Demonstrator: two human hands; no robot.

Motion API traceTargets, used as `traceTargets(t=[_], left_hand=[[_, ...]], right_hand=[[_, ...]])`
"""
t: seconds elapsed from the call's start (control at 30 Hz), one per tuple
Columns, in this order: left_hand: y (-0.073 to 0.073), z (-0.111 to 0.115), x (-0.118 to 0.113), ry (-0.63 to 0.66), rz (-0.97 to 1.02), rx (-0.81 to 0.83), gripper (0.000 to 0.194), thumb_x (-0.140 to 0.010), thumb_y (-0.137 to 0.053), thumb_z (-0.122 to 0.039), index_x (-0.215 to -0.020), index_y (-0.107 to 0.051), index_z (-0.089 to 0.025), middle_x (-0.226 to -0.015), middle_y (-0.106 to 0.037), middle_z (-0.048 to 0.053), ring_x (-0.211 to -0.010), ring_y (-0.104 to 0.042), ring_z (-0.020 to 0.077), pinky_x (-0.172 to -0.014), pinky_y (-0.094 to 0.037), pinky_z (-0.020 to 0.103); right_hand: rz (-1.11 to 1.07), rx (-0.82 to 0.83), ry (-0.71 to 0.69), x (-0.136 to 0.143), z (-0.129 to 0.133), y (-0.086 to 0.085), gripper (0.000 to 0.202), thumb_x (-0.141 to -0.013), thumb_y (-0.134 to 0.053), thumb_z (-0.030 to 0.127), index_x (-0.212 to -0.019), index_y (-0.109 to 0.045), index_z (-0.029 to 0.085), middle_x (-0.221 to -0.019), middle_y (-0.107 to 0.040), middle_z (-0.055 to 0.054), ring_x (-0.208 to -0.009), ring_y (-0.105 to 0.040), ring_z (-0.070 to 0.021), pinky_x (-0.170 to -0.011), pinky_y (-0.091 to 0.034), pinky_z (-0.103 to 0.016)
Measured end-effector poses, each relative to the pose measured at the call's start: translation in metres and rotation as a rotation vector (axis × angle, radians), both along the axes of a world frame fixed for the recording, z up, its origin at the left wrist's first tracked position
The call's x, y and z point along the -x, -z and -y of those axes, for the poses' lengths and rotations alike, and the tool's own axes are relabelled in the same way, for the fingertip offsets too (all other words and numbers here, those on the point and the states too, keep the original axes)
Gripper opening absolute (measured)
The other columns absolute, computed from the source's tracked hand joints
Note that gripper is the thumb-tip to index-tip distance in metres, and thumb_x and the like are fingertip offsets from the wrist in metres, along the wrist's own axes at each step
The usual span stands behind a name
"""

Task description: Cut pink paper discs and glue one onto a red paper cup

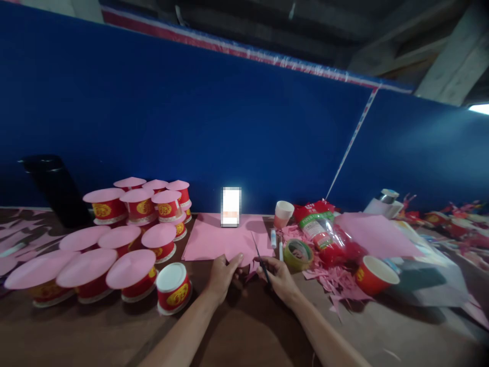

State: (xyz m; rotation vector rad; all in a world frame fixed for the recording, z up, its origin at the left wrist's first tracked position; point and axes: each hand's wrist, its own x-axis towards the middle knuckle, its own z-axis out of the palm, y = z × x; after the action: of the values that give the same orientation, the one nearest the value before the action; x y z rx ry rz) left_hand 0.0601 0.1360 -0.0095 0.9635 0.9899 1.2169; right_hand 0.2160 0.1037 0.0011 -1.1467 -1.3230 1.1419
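My left hand (224, 276) is closed in a pinch at a small piece of pink paper (251, 270), which is partly hidden between my hands. In my right hand (281, 279) I grip a slim black tool (263, 265) with a thin pointed tip aimed forward; whether it is scissors or a knife I cannot tell. Just beyond both hands lies a stack of pink paper sheets (217, 242). An upside-down red paper cup (173, 288) with a gold emblem stands left of my left hand.
Several red cups topped with pink paper cones (132, 272) fill the left side, before a black flask (57, 188). A bright blurred screen (231, 206) stands behind the paper. Rightward are a tape roll (298, 255), pink scraps (340, 280), a red-green packet (319, 224) and another cup (376, 275).
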Motion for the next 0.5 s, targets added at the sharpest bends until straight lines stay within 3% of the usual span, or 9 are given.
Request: traceTargets(t=[0.5], left_hand=[[-0.0005, 0.0006, 0.0002, 0.030, -0.013, -0.006, 0.031, -0.061, -0.069, -0.040, -0.065, -0.062, -0.011, -0.048, -0.057, 0.000, -0.041, -0.048, 0.0087, -0.038, -0.032, 0.018]], right_hand=[[-0.047, -0.010, 0.009, -0.0012, -0.0026, 0.0064, 0.041, -0.064, -0.069, 0.041, -0.094, -0.061, 0.014, -0.059, -0.052, 0.002, -0.047, -0.045, -0.0074, -0.042, -0.035, -0.018]])
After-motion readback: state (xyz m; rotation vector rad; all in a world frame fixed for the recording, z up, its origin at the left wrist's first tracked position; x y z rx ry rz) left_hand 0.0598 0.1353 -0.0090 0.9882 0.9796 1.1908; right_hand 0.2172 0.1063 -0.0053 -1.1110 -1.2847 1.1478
